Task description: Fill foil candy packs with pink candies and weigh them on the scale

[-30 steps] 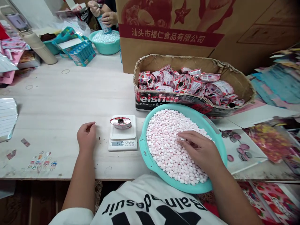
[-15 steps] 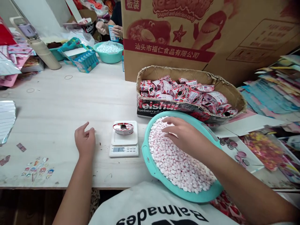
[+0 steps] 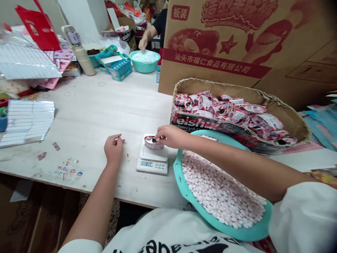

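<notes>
The right hand (image 3: 170,136) reaches across to the middle of the frame, its fingers (image 3: 158,135) bunched tight on the top of a small tin (image 3: 152,143). I cannot tell whether they pinch anything. The tin sits on a scale (image 3: 152,164), just left of a teal basin (image 3: 179,177) of pink candies (image 3: 221,193). The left hand (image 3: 113,149) rests on the counter (image 3: 89,116) left of the scale, fingers loosely curled and empty.
</notes>
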{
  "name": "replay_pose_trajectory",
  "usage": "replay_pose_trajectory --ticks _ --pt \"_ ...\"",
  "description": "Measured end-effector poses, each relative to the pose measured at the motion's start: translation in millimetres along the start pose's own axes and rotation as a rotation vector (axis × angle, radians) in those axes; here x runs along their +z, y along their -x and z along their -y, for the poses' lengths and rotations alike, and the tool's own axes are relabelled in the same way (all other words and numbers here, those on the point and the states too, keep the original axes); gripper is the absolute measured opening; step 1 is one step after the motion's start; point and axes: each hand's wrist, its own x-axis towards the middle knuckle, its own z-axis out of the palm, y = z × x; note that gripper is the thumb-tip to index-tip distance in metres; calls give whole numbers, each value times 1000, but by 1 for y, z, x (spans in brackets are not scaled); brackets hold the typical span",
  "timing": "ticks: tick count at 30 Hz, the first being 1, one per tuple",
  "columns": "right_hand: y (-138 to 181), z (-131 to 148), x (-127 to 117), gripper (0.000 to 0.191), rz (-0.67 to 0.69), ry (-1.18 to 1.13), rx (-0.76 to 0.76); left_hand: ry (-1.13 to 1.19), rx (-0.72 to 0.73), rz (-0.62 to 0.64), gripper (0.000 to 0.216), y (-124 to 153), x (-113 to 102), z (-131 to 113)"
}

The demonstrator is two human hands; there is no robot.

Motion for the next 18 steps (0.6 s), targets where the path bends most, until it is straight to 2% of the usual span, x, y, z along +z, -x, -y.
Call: replay_pose_trajectory --ticks 4,10,18 --pt "-3 -3 8 25 -55 -13 51 6 1 19 23 1 -2 -4" --pt "-4 2 11 22 -39 27 118 -21 -11 13 25 1 -3 -4" --pt "12 0 -8 28 -152 -7 102 -48 6 5 24 0 -3 0"
